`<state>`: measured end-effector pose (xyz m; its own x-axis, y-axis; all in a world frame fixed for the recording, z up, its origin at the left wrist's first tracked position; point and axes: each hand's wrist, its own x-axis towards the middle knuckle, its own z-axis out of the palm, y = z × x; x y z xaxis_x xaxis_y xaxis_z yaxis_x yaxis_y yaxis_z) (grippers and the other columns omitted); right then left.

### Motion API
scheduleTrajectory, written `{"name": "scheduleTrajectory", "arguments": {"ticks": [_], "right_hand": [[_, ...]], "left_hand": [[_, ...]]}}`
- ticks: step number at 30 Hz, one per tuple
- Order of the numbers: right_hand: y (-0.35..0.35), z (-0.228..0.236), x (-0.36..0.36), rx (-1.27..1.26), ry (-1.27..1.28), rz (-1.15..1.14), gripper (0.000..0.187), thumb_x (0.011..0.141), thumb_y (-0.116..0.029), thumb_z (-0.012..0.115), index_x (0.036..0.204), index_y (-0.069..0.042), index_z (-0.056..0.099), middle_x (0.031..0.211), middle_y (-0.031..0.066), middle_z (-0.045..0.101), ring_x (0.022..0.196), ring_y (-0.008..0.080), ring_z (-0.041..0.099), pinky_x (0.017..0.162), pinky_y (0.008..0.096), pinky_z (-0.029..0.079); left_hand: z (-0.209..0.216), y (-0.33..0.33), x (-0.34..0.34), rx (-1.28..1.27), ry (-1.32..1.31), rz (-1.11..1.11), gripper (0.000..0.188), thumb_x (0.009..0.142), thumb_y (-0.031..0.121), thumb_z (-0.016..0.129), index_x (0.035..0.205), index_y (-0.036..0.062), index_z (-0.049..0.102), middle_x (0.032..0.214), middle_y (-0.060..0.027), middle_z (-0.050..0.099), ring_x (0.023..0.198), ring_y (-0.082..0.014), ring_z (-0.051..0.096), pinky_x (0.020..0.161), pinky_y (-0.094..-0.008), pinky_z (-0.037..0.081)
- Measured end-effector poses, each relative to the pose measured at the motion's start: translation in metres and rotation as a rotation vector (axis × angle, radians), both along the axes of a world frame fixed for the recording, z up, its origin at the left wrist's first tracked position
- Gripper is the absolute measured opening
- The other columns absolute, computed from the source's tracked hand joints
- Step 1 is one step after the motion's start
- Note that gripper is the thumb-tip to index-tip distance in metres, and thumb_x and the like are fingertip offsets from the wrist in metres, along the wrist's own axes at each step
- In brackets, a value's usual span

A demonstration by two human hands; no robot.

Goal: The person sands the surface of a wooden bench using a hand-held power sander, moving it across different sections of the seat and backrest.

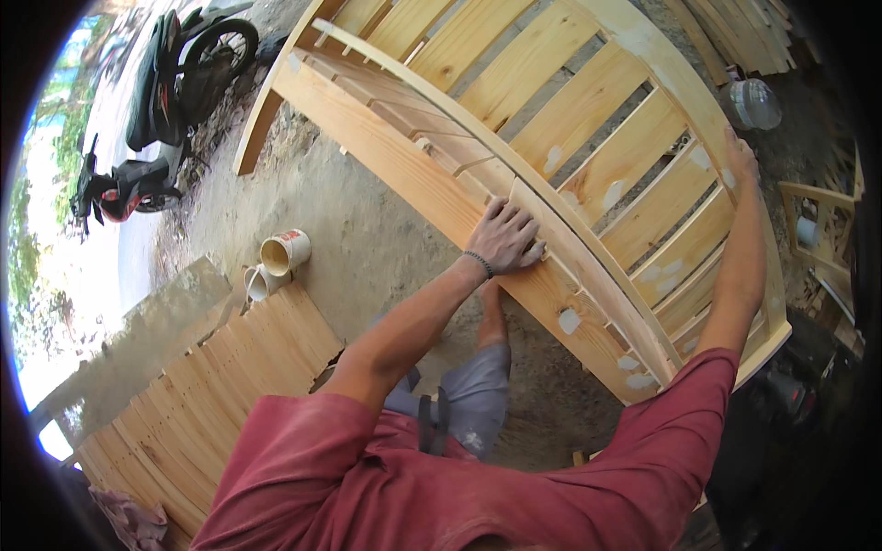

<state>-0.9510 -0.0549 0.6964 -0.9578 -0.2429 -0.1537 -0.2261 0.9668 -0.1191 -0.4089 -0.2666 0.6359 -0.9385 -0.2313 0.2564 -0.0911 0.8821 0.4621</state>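
A slatted pale-wood bench frame (551, 106) with whitish patches fills the upper right and lies tilted before me. My left hand (507, 237), with a dark bracelet at the wrist, has its fingers bent over the inner edge of the near wide rail (395, 170). Whether anything small lies under those fingers is hidden. Farther right, my right hand (740, 163) grips the outer curved rail (661, 60), its fingers partly out of sight behind the edge. Slats run between that rail and a thin middle strip (441, 96).
Two stained white buckets (287, 250) stand on the bare ground at left, near a panel of wooden boards (197, 404). Parked motorbikes (161, 83) are at upper left. At right lie a clear plastic jug (753, 104), stacked planks (735, 32) and a small wooden frame (822, 225).
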Motion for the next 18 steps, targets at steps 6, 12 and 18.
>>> {"name": "scheduleTrajectory", "arguments": {"ticks": [6, 12, 18], "right_hand": [[0.018, -0.032, -0.038, -0.027, -0.063, 0.064, 0.097, 0.086, -0.081, 0.041, 0.133, 0.002, 0.058, 0.134, 0.0262, 0.059, 0.132, 0.0380, 0.050, 0.109, 0.0440, 0.037], [0.042, -0.045, -0.066, -0.083, -0.188, 0.068, 0.094, 0.089, -0.076, 0.043, 0.135, 0.005, 0.056, 0.140, 0.0243, 0.055, 0.135, 0.0337, 0.048, 0.112, 0.0397, 0.034], [0.014, -0.044, -0.049, -0.292, -0.508, -0.158, 0.092, 0.092, -0.074, 0.042, 0.136, 0.006, 0.055, 0.133, 0.0196, 0.061, 0.128, 0.0286, 0.054, 0.109, 0.0380, 0.036]], "left_hand": [[-0.002, -0.002, -0.001, 0.016, 0.119, 0.039, 0.034, 0.083, 0.037, 0.066, 0.099, 0.0075, 0.061, 0.107, -0.0107, 0.061, 0.110, -0.0279, 0.056, 0.101, -0.0448, 0.040], [0.001, 0.002, -0.007, -0.006, 0.103, 0.045, 0.033, 0.082, 0.040, 0.065, 0.091, 0.0083, 0.063, 0.109, -0.0096, 0.061, 0.114, -0.0268, 0.054, 0.108, -0.0444, 0.038], [-0.009, 0.003, 0.000, -0.058, 0.127, 0.078, 0.033, 0.082, 0.043, 0.063, 0.082, 0.0100, 0.066, 0.106, -0.0083, 0.062, 0.113, -0.0254, 0.054, 0.107, -0.0431, 0.038]]}}
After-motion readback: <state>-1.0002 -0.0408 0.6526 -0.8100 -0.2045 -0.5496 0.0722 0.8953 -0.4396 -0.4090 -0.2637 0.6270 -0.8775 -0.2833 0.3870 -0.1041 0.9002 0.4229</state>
